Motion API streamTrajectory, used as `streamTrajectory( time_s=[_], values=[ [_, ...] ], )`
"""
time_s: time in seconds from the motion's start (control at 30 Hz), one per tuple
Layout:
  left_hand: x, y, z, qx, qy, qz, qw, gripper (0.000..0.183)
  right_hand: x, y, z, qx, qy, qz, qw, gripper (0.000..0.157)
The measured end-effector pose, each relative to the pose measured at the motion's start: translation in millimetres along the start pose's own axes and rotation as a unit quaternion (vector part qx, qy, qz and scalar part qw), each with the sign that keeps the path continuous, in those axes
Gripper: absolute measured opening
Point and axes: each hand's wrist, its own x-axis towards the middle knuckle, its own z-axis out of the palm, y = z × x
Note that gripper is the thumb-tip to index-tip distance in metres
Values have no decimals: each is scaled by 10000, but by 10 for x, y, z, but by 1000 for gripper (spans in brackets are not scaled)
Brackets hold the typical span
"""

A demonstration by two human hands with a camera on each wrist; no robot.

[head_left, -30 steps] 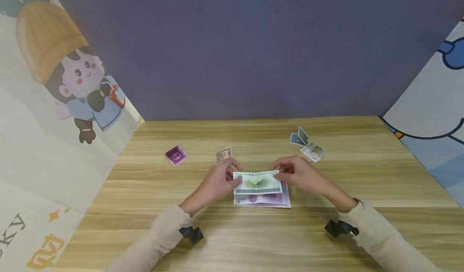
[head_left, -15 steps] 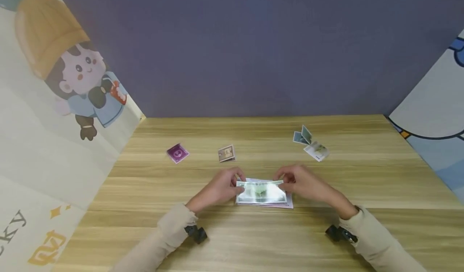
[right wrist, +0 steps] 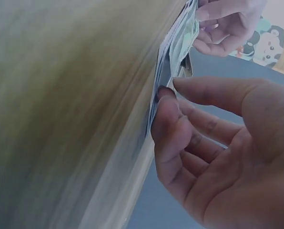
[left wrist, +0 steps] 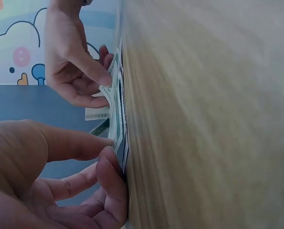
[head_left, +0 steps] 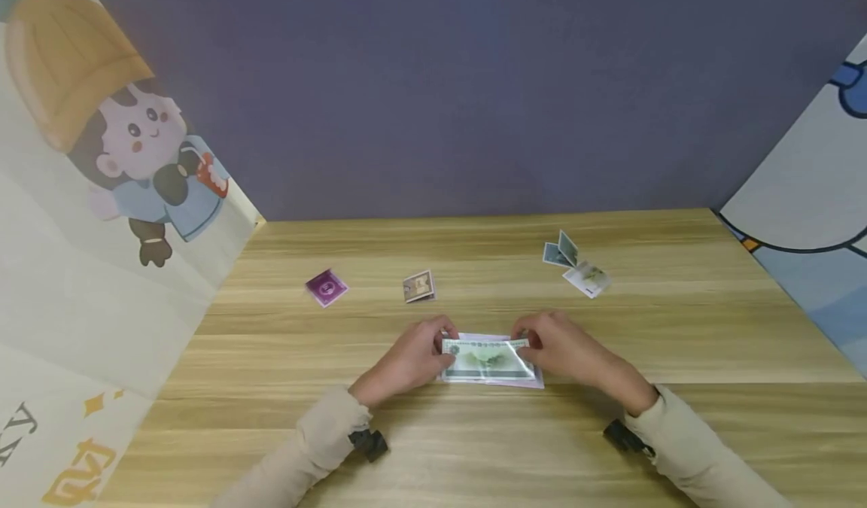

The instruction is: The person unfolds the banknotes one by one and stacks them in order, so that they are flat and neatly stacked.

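A green banknote [head_left: 482, 363] lies lengthwise in front of me, just over a pale purple banknote [head_left: 539, 380] whose edges show past it. My left hand [head_left: 409, 357] pinches the green note's left end between thumb and fingers. At the other end, my right hand [head_left: 565, 348] pinches the right side the same way. From the left wrist view, the green note [left wrist: 114, 107] is slightly bowed and sits close to the tabletop. In the right wrist view its edge [right wrist: 182, 40] stands a little apart from the paper beneath.
Behind the hands on the wooden table [head_left: 474, 448] are a folded magenta note [head_left: 327, 288], a folded brown note [head_left: 419, 287], a folded dark green note [head_left: 559, 250] and a pale folded note [head_left: 586, 278]. A blue-grey panel [head_left: 474, 94] rises at the back.
Both hands have lowered the green banknote toward me onto the purple one, covering most of it. In the last half second the hands have barely moved; the view has shifted slightly.
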Motion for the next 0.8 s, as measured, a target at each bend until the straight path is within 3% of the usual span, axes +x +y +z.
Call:
streamTrajectory(
  time_s=[0.17, 0.43, 0.8],
  values=[
    [-10, 20, 12, 297, 170, 154, 9993, 28, -21, -42, 14, -369, 87, 48, 9993, 17],
    [-34, 41, 25, 461, 201, 24, 9987, 30, -33, -63, 25, -871, 208, -44, 9960, 22],
    [-49, 36, 39, 564, 146, 99, 9983, 19, -46, -90, 68, -932, 204, -22, 9954, 24]
  ],
)
